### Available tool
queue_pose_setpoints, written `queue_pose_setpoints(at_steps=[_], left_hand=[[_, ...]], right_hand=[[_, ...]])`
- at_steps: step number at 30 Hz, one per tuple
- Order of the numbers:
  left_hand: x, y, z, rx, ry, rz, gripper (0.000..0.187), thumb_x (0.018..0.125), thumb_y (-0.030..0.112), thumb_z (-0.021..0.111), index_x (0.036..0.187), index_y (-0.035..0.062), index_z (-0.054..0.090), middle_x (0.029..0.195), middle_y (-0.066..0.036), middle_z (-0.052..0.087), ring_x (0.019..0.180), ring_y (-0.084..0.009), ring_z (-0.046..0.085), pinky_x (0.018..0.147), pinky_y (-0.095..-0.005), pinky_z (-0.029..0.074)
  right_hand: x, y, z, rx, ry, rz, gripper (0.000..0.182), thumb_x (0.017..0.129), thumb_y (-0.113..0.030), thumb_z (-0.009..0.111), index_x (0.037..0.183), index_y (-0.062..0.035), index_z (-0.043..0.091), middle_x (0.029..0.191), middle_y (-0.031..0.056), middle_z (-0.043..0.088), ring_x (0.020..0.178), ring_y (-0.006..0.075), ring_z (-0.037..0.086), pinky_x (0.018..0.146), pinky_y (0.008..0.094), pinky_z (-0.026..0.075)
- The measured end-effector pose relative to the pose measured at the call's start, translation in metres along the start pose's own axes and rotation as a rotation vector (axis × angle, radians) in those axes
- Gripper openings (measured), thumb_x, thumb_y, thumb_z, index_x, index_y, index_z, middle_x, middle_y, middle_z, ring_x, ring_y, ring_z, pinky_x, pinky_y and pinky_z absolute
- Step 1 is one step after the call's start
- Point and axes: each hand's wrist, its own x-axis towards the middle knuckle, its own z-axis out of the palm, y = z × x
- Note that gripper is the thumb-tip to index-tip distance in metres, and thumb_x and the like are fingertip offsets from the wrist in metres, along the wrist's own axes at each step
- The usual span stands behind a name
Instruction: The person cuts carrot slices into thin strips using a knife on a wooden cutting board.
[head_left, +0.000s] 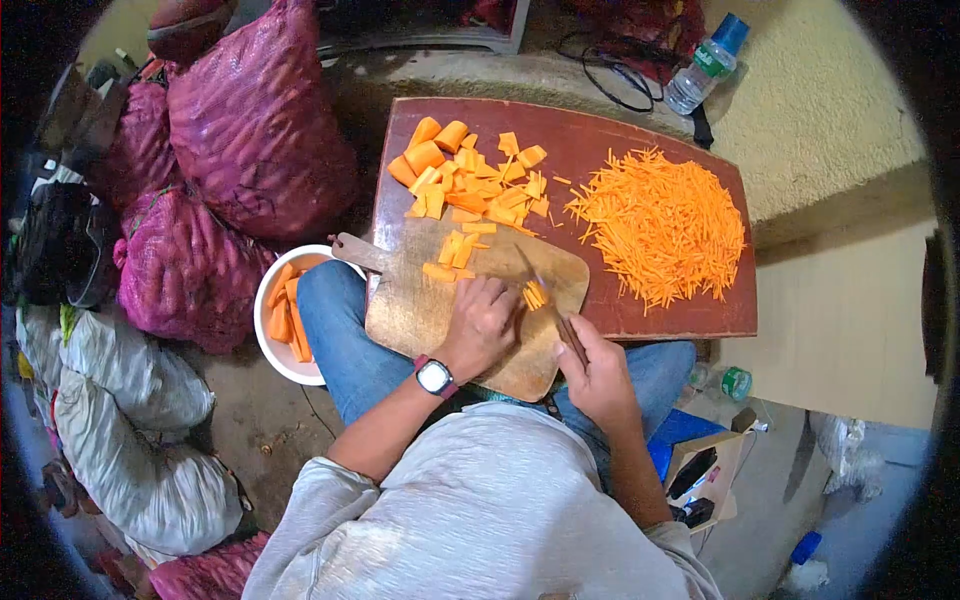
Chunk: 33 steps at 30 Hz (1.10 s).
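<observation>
My right hand (605, 380) is wrapped around the brown handle of a knife (572, 340), whose blade points away from me over the wooden cutting board (420, 310). Beside the blade lies a small bunch of cut carrot sticks (535, 294). My left hand (485, 325), a watch on its wrist, rests on the board with its fingers curled; what is under them is hidden. Just past those fingertips are a few flat carrot pieces (440, 272). Farther off, carrot chunks and slices (480, 180) are heaped on the red-brown tabletop (590, 135), with a mound of carrot shreds (660, 230) to the right.
At my left knee stands a white bucket (263, 325) with peeled carrots (290, 320). Full pink mesh sacks (260, 130) and white sacks (130, 440) line the left side. A plastic bottle (705, 70) and a black cable (625, 75) lie beyond the board; an open box (700, 470) is at right.
</observation>
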Motion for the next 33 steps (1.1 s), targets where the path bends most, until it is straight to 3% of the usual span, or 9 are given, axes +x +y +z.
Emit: queue_pose_setpoints(at_steps=[3, 6, 8, 11, 16, 20, 25, 30, 33], left_hand=[[0.001, -0.006, -0.003, -0.147, 0.155, -0.074, 0.015, 0.090, 0.007, 0.083, 0.104, 0.0011, 0.079, 0.101, -0.015, 0.069, 0.094, -0.0346, 0.065, 0.084, -0.0468, 0.049], [0.019, 0.004, -0.034, -0.256, 0.241, -0.180, 0.012, 0.092, 0.005, 0.082, 0.103, 0.0002, 0.079, 0.099, -0.015, 0.070, 0.091, -0.0338, 0.067, 0.085, -0.0450, 0.052], [0.031, 0.006, -0.044, -0.259, 0.169, -0.190, 0.023, 0.090, 0.011, 0.086, 0.110, 0.0025, 0.079, 0.107, -0.016, 0.069, 0.102, -0.0355, 0.065, 0.093, -0.0457, 0.051], [0.053, 0.012, -0.052, -0.009, -0.220, 0.058, 0.061, 0.075, 0.033, 0.093, 0.128, 0.0076, 0.073, 0.129, -0.015, 0.062, 0.127, -0.0364, 0.053, 0.105, -0.0558, 0.037], [0.075, 0.005, -0.026, 0.144, -0.232, 0.101, 0.055, 0.077, 0.028, 0.091, 0.125, 0.0105, 0.073, 0.130, -0.014, 0.062, 0.128, -0.0364, 0.054, 0.106, -0.0556, 0.036], [0.077, -0.005, -0.029, 0.148, -0.101, 0.100, 0.041, 0.083, 0.029, 0.089, 0.117, 0.0106, 0.076, 0.116, -0.011, 0.069, 0.118, -0.0343, 0.060, 0.103, -0.0526, 0.038], [0.055, -0.036, -0.050, 0.111, -0.044, -0.102, 0.035, 0.087, 0.028, 0.090, 0.113, 0.0065, 0.080, 0.120, -0.013, 0.071, 0.120, -0.0344, 0.062, 0.105, -0.0499, 0.043], [0.036, -0.035, -0.074, 0.035, 0.008, -0.207, 0.033, 0.087, 0.023, 0.090, 0.110, 0.0013, 0.081, 0.120, -0.014, 0.072, 0.119, -0.0353, 0.065, 0.107, -0.0469, 0.045], [0.023, -0.033, -0.072, 0.065, 0.002, -0.182, 0.032, 0.087, 0.023, 0.089, 0.109, 0.0012, 0.081, 0.118, -0.014, 0.072, 0.118, -0.0344, 0.064, 0.106, -0.0473, 0.045]], right_hand=[[-0.007, -0.010, -0.008, -0.267, 0.013, -0.158, 0.040, 0.102, -0.008, 0.070, 0.139, 0.0045, 0.063, 0.106, 0.0238, 0.077, 0.093, 0.0386, 0.078, 0.082, 0.0430, 0.060], [-0.016, -0.015, -0.008, -0.433, -0.031, -0.201, 0.043, 0.098, -0.008, 0.074, 0.138, 0.0030, 0.064, 0.106, 0.0246, 0.076, 0.097, 0.0434, 0.076, 0.081, 0.0492, 0.061], [-0.016, -0.008, -0.005, -0.540, -0.031, -0.379, 0.045, 0.096, -0.010, 0.076, 0.138, 0.0016, 0.064, 0.102, 0.0226, 0.075, 0.095, 0.0413, 0.076, 0.081, 0.0515, 0.061], [-0.015, -0.006, -0.001, -0.633, -0.092, -0.432, 0.044, 0.097, -0.012, 0.075, 0.137, -0.0006, 0.065, 0.097, 0.0196, 0.074, 0.089, 0.0397, 0.075, 0.080, 0.0496, 0.062], [-0.015, -0.007, 0.003, -0.718, -0.124, -0.467, 0.042, 0.097, -0.012, 0.074, 0.136, -0.0015, 0.065, 0.097, 0.0184, 0.074, 0.086, 0.0390, 0.075, 0.079, 0.0488, 0.062], [-0.022, -0.012, 0.004, -0.590, -0.177, -0.353, 0.042, 0.098, -0.014, 0.074, 0.137, -0.0010, 0.065, 0.104, 0.0221, 0.076, 0.094, 0.0406, 0.077, 0.081, 0.0503, 0.062], [-0.018, -0.013, 0.000, -0.312, -0.291, -0.122, 0.043, 0.101, -0.018, 0.073, 0.140, 0.0002, 0.066, 0.113, 0.0269, 0.077, 0.103, 0.0434, 0.078, 0.084, 0.0514, 0.062], [0.027, 0.024, -0.042, -0.134, -0.051, 0.014, 0.037, 0.106, -0.017, 0.067, 0.137, 0.0016, 0.069, 0.115, 0.0287, 0.078, 0.105, 0.0359, 0.080, 0.092, 0.0441, 0.060], [0.050, 0.023, -0.070, -0.383, 0.161, 0.033, 0.036, 0.105, -0.019, 0.068, 0.136, 0.0000, 0.069, 0.112, 0.0297, 0.077, 0.103, 0.0435, 0.078, 0.088, 0.0490, 0.060]])
